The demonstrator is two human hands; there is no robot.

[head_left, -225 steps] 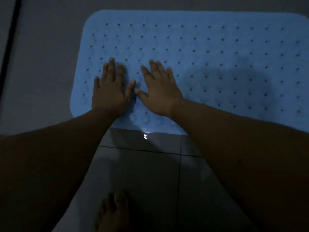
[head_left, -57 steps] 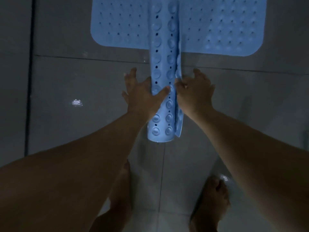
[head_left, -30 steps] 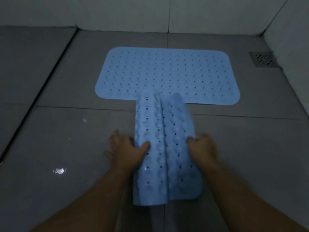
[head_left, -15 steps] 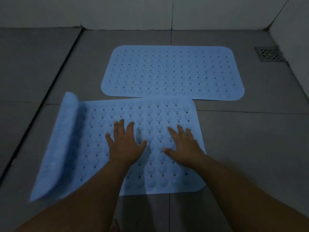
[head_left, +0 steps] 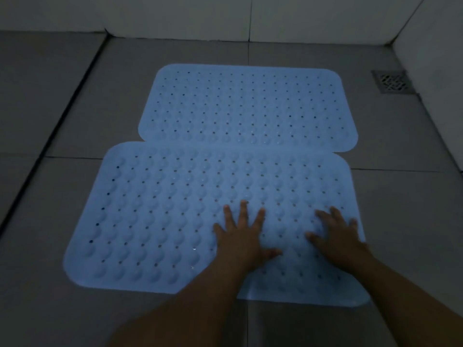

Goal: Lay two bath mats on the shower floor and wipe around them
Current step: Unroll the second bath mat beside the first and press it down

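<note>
Both hands lie flat with spread fingers, gripping nothing: the left hand (head_left: 241,236) near the middle and the right hand (head_left: 337,237) near the right end of the near pale-blue perforated rubber bath mat (head_left: 160,216). Its long axis runs left to right, so the unpressed part lies to the left, closer to the left hand. Beyond, touching its far edge, lies the second pale-blue rubber mat (head_left: 246,106) on the grey tiled shower floor (head_left: 50,96), with the metal drain grate (head_left: 392,81) at the far right.

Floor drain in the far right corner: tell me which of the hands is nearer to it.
Right. The right hand lies flat on the near mat's right side, below the floor drain; the left hand rests farther left.
</note>
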